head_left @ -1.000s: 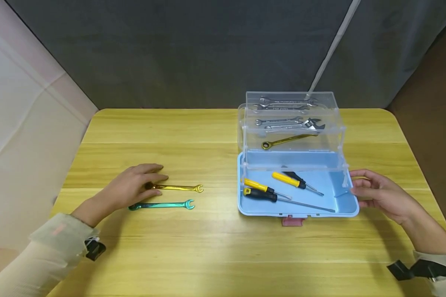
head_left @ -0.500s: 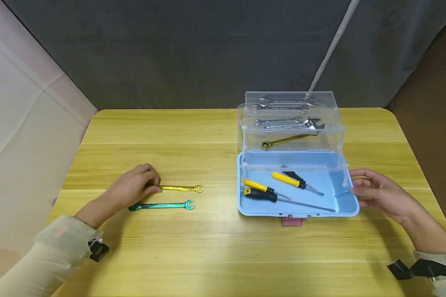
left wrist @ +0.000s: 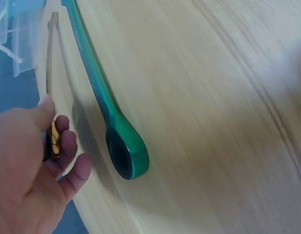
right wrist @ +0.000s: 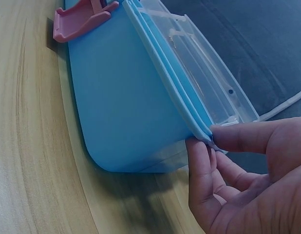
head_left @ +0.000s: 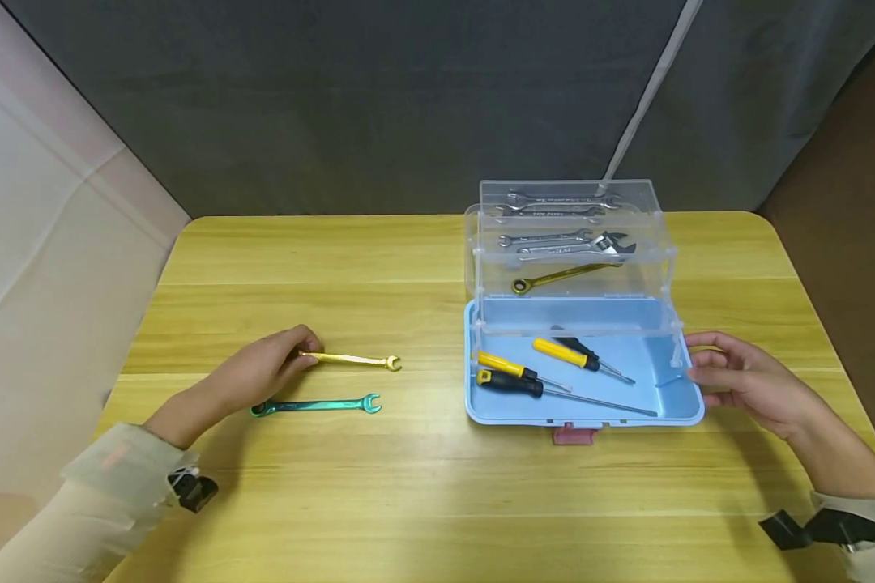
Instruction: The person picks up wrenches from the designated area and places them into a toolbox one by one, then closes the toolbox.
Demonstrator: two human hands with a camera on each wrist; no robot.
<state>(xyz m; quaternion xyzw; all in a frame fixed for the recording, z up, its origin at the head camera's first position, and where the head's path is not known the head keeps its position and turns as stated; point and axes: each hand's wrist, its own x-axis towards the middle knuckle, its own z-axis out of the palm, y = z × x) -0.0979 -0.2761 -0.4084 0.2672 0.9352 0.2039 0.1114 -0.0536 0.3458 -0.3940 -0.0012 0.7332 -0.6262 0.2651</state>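
Note:
In the head view my left hand (head_left: 251, 374) pinches the ring end of a gold combination wrench (head_left: 353, 359) between thumb and fingers. Its open end points right, and a shadow lies beneath it in the left wrist view. A green combination wrench (head_left: 321, 405) lies on the table just nearer, its ring end (left wrist: 128, 153) beside the hand. My right hand (head_left: 754, 380) grips the right rim of a blue toolbox (right wrist: 126, 97), thumb on one side and fingers on the other. Inside lie several screwdrivers, including a yellow-handled one (head_left: 560, 351) and a long black-handled one (head_left: 510, 382).
Raised clear trays (head_left: 576, 316) stand over the toolbox's back part. They hold several silver wrenches (head_left: 547, 239), an adjustable wrench (head_left: 612, 243) and a gold ratchet wrench (head_left: 554, 279). A pink latch (head_left: 574, 436) hangs at the front. Dark fabric (head_left: 379, 105) rises behind the wooden table (head_left: 408, 502).
My left fingers have curled in and taken hold of the gold wrench, which has come up off the table and shifted slightly toward the back. The right hand and toolbox have stayed put.

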